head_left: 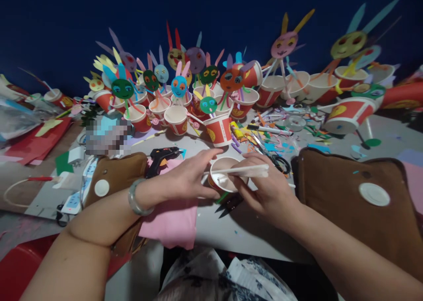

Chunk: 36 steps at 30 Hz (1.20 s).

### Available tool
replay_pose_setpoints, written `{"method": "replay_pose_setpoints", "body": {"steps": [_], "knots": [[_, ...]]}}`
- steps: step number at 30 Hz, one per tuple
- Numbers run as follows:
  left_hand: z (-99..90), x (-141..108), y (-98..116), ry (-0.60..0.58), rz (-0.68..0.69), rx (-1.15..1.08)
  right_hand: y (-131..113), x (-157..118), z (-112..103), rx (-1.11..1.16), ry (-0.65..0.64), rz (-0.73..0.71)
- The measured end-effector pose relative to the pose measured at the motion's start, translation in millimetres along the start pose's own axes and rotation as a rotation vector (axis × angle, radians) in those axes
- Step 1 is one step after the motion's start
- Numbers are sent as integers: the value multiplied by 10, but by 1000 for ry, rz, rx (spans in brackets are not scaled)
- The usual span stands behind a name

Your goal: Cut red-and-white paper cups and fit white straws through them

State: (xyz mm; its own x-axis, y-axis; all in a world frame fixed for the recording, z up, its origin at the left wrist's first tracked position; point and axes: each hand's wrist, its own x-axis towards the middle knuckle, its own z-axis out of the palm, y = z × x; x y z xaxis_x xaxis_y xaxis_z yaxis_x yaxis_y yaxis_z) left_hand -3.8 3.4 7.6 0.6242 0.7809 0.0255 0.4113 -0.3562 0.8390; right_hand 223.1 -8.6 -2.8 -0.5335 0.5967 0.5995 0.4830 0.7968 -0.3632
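The fingers of the left hand (185, 176) are clasping a paper cup (226, 163) near the front edge of the table (211, 230), probably steadying it, while those of the right hand (269, 191) are pinching a white strip (256, 171) across its mouth.

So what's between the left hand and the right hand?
In the head view, a paper cup sits between the left hand and the right hand, with a white strip-like piece across its mouth.
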Motion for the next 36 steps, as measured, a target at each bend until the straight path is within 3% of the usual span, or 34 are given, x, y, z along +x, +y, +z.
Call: {"method": "replay_pose_setpoints", "body": {"steps": [5,10,15,18,22,31,36], "knots": [[-268,-64,9,-150,-128,116,6,-1,4,-23,25,58],[-291,-36,21,-229,-153,-86,-14,11,25,32,56,99],[-236,23,-9,-136,-199,-346,36,4,31,42,51,114],[-225,57,-66,-166,-189,-461,72,2,26,49,33,110],[-232,81,-70,-171,-220,-412,76,14,31,36,39,102],[-124,54,61,-59,-261,-349,-43,72,73,66,93,116],[3,67,-37,-22,-183,-363,-107,86,129,98,60,119]]}}
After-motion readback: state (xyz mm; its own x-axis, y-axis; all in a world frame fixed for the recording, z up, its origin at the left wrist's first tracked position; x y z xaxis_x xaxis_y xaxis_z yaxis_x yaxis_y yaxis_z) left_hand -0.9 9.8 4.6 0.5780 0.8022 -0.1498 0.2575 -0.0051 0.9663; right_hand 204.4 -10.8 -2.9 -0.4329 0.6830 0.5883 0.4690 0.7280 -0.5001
